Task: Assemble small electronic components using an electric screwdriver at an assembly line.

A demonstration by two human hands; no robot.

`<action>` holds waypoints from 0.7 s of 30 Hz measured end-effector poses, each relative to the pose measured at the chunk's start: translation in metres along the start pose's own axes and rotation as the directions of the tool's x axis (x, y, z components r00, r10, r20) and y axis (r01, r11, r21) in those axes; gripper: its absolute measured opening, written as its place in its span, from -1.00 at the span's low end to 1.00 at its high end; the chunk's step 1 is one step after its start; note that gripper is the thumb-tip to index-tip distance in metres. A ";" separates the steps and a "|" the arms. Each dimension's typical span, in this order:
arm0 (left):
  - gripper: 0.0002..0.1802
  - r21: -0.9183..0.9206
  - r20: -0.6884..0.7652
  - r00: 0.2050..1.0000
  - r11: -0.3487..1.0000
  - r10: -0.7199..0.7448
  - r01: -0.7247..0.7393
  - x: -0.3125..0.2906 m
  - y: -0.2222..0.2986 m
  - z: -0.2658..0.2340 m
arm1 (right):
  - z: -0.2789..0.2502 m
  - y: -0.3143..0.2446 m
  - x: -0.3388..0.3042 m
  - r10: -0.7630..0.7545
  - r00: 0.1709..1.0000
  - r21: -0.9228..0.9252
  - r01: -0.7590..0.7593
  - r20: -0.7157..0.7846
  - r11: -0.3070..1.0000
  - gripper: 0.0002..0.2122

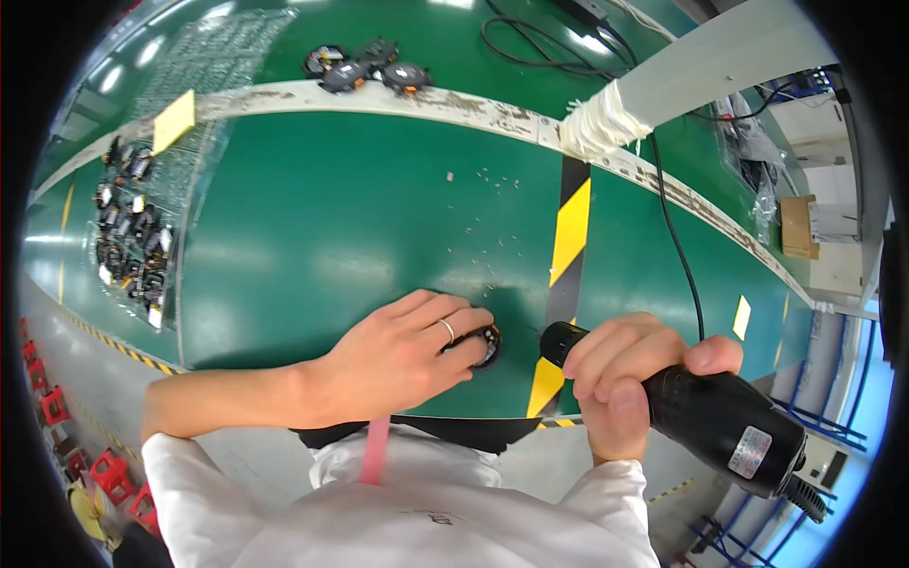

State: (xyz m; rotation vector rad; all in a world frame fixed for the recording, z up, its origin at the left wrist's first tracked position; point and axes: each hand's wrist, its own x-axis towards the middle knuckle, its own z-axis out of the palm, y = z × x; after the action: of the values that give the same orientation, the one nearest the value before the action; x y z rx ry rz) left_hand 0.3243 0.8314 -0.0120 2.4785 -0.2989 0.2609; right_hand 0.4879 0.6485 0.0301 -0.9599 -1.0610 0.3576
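Observation:
My left hand [412, 350], with a ring on one finger, rests on the green table near its front edge. Its fingers are closed on a small round black part [490, 348], which lies on the table and is partly hidden under them. My right hand [630, 364] is wrapped round a thick black corded power tool [720, 417] with a white label. The tool's narrow end [563, 343] points left at the round part, a short gap away. Whether a bit sticks out of it is hard to make out.
Small pale scraps [488, 227] lie scattered beyond my left hand. Many black parts [133, 237] sit on bubble wrap at the left. Several round black parts [379, 71] lie past the white ledge [473, 112]. A wrapped post [606, 123] and a hanging black cable [677, 237] stand at right.

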 end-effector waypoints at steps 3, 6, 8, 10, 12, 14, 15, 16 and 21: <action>-0.56 -0.120 -0.057 0.998 0.993 -0.014 0.008 0.010 -0.007 0.017 | -0.004 -0.003 0.000 0.013 0.997 -0.011 -0.012 0.078 1.000 -0.39; -0.47 -0.269 -0.074 0.995 0.962 -0.067 0.045 0.013 -0.014 0.019 | 0.007 0.003 0.006 0.020 0.996 -0.025 -0.018 0.083 1.000 -0.46; -0.44 -0.325 -0.057 0.991 0.941 -0.124 0.099 0.010 -0.016 0.016 | 0.014 0.008 0.010 0.022 0.997 -0.029 -0.020 0.069 0.999 -0.54; -0.44 -0.334 -0.065 0.991 0.938 -0.120 0.092 0.009 -0.017 0.016 | 0.015 0.011 0.012 0.018 0.992 -0.017 -0.016 0.123 1.000 -0.51; -0.44 -0.337 -0.075 0.990 0.937 -0.118 0.086 0.009 -0.019 0.020 | 0.010 0.018 0.012 -0.004 0.982 0.047 -0.005 0.191 0.999 -0.48; -0.44 -0.281 -0.086 0.991 0.957 -0.103 0.075 0.008 -0.019 0.019 | 0.015 0.015 0.016 0.017 0.984 -0.007 -0.016 0.178 1.000 -0.49; -0.44 -0.286 -0.092 0.990 0.955 -0.111 0.080 0.008 -0.018 0.019 | 0.016 0.016 0.016 0.024 0.982 -0.006 -0.023 0.186 1.000 -0.49; -0.44 -0.289 -0.093 0.990 0.954 -0.108 0.077 0.007 -0.019 0.020 | 0.017 0.018 0.015 0.005 0.984 0.002 -0.006 0.178 1.000 -0.49; -0.45 -0.284 -0.117 0.987 0.956 -0.106 0.069 0.006 -0.018 0.022 | 0.018 0.017 0.014 0.006 0.986 -0.016 -0.003 0.167 1.000 -0.49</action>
State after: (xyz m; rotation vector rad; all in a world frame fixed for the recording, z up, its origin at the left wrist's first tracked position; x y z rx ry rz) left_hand 0.3379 0.8312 -0.0382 2.1779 -0.1569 0.3199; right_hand 0.4820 0.6758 0.0273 -0.9586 -1.2150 0.4401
